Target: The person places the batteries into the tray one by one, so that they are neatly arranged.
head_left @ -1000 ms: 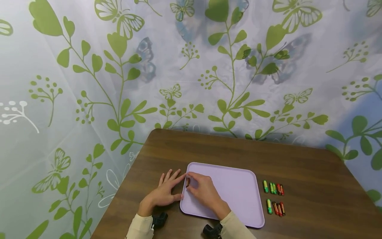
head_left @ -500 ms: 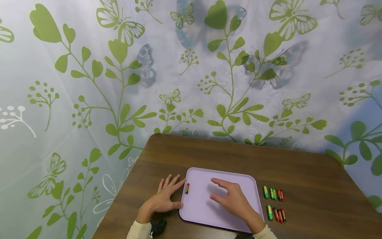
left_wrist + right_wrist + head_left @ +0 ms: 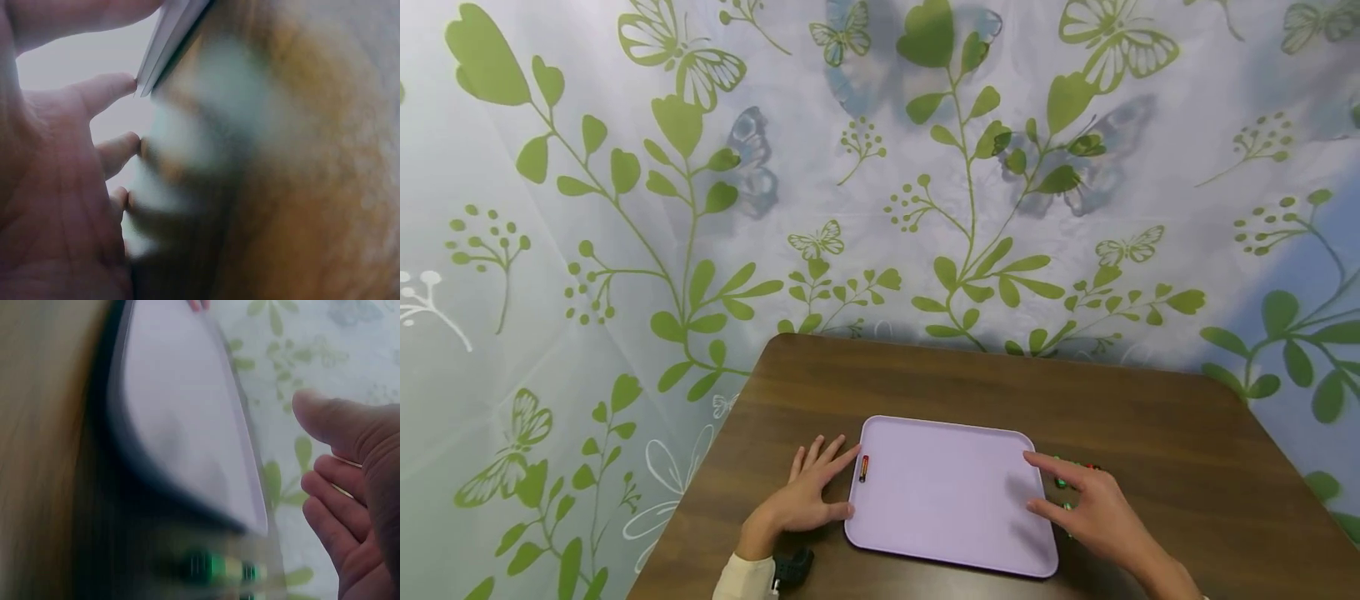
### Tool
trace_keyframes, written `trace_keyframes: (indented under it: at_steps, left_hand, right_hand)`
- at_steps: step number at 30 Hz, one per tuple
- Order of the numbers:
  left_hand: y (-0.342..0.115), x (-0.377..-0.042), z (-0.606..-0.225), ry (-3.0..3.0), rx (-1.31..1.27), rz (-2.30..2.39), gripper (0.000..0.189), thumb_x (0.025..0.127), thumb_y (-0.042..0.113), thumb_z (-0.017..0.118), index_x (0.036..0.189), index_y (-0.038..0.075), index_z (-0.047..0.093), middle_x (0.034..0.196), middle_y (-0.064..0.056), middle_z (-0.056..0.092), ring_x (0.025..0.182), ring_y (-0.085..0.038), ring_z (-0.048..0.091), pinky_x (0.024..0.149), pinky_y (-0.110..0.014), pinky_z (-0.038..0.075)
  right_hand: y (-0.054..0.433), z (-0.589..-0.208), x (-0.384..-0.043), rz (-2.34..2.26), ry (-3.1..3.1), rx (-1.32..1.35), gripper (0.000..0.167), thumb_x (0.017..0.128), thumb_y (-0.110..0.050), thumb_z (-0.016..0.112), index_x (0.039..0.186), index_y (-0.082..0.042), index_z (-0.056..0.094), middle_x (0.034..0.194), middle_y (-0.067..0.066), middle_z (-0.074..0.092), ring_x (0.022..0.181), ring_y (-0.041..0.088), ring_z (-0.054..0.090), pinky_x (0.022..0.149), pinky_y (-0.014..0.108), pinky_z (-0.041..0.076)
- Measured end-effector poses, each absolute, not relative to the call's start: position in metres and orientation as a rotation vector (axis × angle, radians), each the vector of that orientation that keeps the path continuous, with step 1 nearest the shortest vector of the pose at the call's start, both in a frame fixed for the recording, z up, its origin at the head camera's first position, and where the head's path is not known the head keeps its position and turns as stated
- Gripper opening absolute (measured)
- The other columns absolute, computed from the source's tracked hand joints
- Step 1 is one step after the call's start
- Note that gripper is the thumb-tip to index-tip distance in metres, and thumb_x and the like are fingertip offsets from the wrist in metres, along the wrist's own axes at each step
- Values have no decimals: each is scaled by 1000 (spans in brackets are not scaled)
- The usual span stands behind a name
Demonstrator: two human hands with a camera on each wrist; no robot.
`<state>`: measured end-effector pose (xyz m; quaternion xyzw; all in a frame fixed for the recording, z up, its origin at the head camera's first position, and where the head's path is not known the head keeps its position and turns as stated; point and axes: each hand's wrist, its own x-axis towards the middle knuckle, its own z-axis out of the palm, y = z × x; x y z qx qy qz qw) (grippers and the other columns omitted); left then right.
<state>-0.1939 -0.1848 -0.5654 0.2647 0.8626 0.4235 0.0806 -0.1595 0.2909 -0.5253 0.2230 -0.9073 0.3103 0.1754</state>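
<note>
A lilac tray [image 3: 951, 500] lies on the brown table, with one red and black battery [image 3: 863, 468] near its left rim. My left hand [image 3: 805, 497] rests on the table with spread fingers, index finger and thumb at the tray's left edge. In the left wrist view, a fingertip of the left hand [image 3: 56, 169] meets the tray rim [image 3: 169, 44]. Over the tray's right edge hovers my right hand [image 3: 1101, 512], thumb and fingers apart, holding nothing. It partly hides the green batteries [image 3: 1060, 473] and red batteries [image 3: 1092, 467]. A green battery [image 3: 215, 567] appears blurred in the right wrist view.
The wooden table [image 3: 1195, 467] extends behind and to the right of the tray. A curtain [image 3: 850, 167] printed with leaves and butterflies hangs along its back and left side. A black wrist strap [image 3: 793, 567] sits by the left sleeve [image 3: 745, 577].
My right hand has let go of the red and black battery at the tray's left side and moved right, past the tray's right edge. The left hand has stayed at the rim.
</note>
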Motion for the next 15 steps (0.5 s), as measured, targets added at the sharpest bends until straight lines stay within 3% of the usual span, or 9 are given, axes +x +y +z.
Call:
trace_keyframes:
  at_steps: [3,5,7,10,15]
  left_hand:
    - [-185,-194,-563,2580,782,1256,90,92,41,81,171,22,41,178,-30,24,163,-65,-5,123,-77,-19]
    - [-186,-193,-562,2582,783,1253,90,92,40,81,170,21,41,177,-31,24,163,-65,-5,123,-77,-19]
    - [-186,-193,-562,2587,783,1249,90,92,38,80,171,21,40,177,-31,24,163,-64,-5,124,-76,-20]
    - [-184,-194,-561,2591,768,1221,90,91,35,80,171,19,40,178,-31,24,163,-64,-4,124,-76,-19]
    - [-179,-194,-555,2591,722,1175,92,90,34,81,171,18,40,179,-29,23,165,-62,-4,125,-77,-16]
  right_hand:
    - [313,-525,-152,870,-2591,639,67,76,-23,101,138,-25,77,126,1,82,92,5,75,78,3,45]
    - [325,-525,-148,861,-2616,623,67,76,-26,101,138,-26,77,128,0,82,97,0,75,80,3,46]
    - [338,-526,-143,853,-2645,600,65,77,-29,101,138,-25,78,128,-2,82,100,-3,73,74,7,50]
    - [355,-527,-137,796,-2679,539,64,75,-32,101,135,-27,79,123,-5,83,110,-2,73,84,7,52]
    - [379,-531,-129,764,-2709,491,61,75,-32,101,133,-25,80,121,-2,84,107,-2,74,81,7,52]
